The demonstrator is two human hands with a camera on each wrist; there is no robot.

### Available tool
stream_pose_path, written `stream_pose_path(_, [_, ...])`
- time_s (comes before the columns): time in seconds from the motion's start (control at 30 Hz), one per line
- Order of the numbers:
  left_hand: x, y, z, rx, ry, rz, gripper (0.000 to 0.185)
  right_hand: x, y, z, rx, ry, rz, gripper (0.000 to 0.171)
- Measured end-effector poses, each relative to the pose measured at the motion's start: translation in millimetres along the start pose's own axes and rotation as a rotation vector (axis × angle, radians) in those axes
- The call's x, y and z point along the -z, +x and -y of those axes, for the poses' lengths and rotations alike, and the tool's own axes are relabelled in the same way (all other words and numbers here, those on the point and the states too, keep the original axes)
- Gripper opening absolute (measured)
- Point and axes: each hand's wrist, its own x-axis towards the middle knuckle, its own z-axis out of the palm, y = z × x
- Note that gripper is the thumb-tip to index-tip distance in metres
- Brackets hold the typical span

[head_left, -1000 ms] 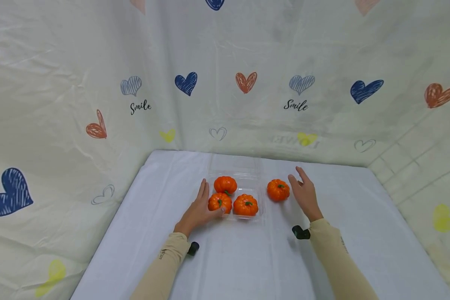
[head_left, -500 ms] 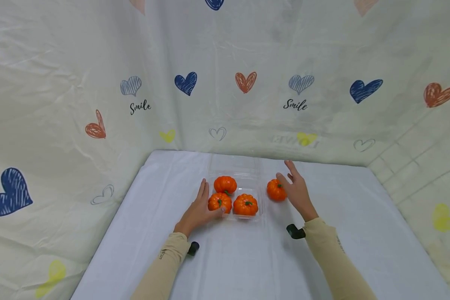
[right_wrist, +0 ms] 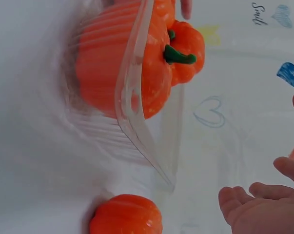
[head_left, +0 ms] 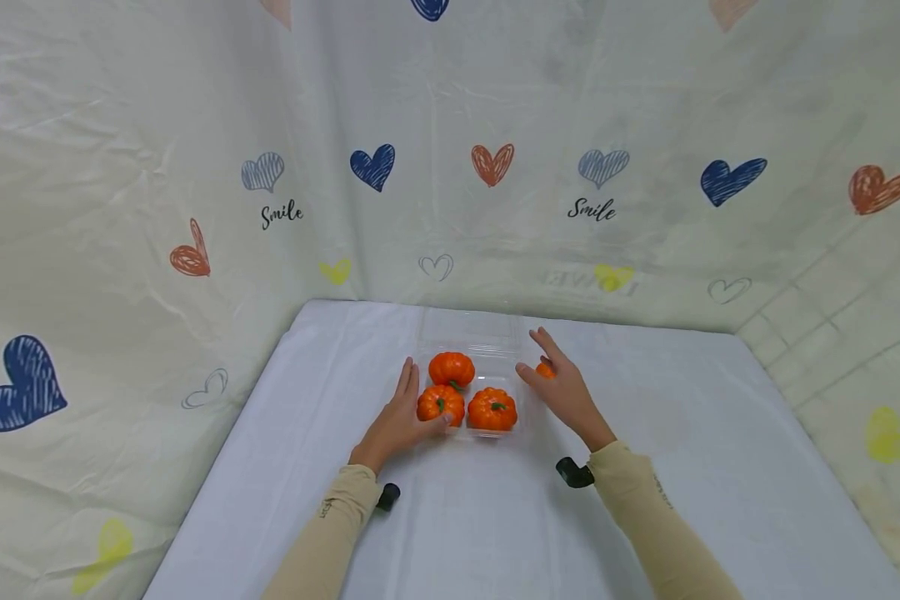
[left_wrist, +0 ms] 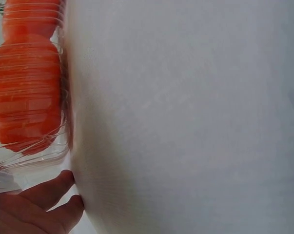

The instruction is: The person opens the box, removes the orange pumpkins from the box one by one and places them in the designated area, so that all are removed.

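A clear plastic container (head_left: 522,422) stands with its hinged lid (head_left: 471,332) laid back. Inside are three small orange pumpkins: a back one (head_left: 452,369), a front left one (head_left: 440,403) and a front right one (head_left: 492,410). My left hand (head_left: 399,423) rests against the container's front left corner, fingers straight along its side and thumb by the front rim. Right of the container, a fourth pumpkin (right_wrist: 127,215) sits on the cloth. Above it hovers my right hand (head_left: 565,392), fingers spread, apart from it in the right wrist view and mostly hiding it in the head view.
A white cloth (head_left: 465,525) covers the table. Behind and at both sides hangs a pale curtain (head_left: 450,100) printed with hearts and words. A black wrist camera (head_left: 574,472) sticks out beside the right sleeve; another (head_left: 388,497) sits by the left sleeve.
My right hand has moved left, from beside the fourth pumpkin to over it, covering most of it in the head view. The left hand and the container have stayed put.
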Motion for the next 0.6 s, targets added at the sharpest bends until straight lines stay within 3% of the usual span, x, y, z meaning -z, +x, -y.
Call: stream_pose_path(0.6, [-3.1,3.0,3.4,0.005,0.008,-0.003,0.123,-40,-10,1,0.012,-0.028,0.209,0.079])
